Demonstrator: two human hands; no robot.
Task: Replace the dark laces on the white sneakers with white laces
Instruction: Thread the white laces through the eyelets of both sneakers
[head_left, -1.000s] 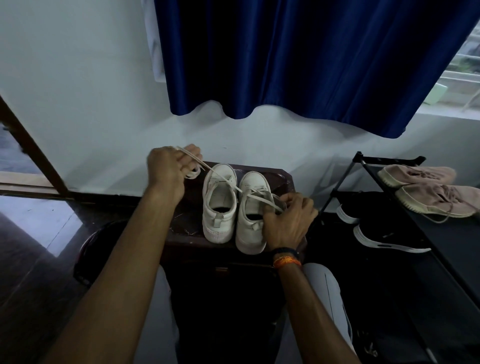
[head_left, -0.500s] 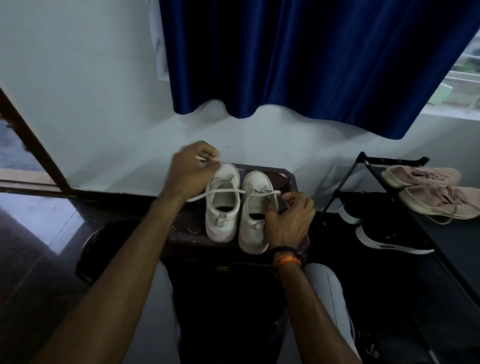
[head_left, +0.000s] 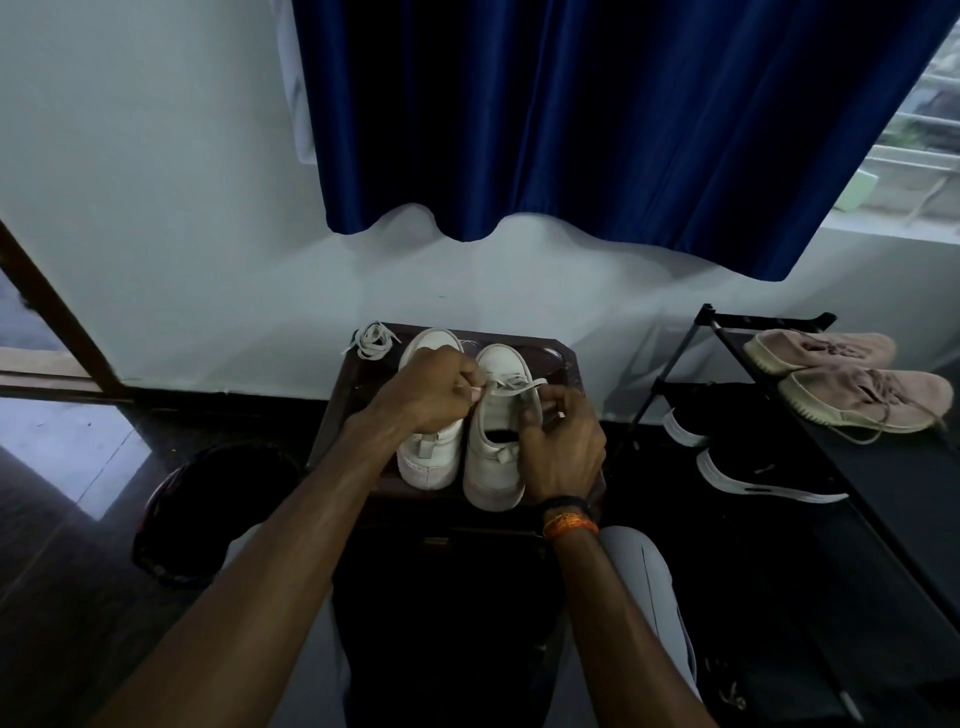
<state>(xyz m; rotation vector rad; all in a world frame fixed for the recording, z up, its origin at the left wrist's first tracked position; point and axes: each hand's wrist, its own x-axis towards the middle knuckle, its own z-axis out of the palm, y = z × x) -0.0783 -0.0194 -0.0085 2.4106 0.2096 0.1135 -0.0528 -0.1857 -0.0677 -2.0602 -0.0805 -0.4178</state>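
Two white sneakers sit side by side on a small dark stool set against a pale wall, toes pointing toward the wall, heels at the stool's near edge. The left sneaker (head_left: 428, 457) is partly covered by the left hand (head_left: 431, 397), whose fingers are curled and pinching one end of a white lace (head_left: 511, 387). That lace runs across the front of the right sneaker (head_left: 498, 447), over its eyelet area, to the right hand (head_left: 563, 447), whose fingers curl against the shoe's outer side and grasp the lace's other end — a dark band and an orange thread circle that wrist. A second white lace (head_left: 371, 340) lies bundled in a loose coil at the far left corner of the stool (head_left: 563, 358). A deep blue curtain (head_left: 597, 119) hangs above. At the right stands a black shoe rack (head_left: 893, 499) carrying a pair of pinkish-beige shoes (head_left: 852, 382) on its top shelf and dark shoes with white soles (head_left: 753, 467) lower down.
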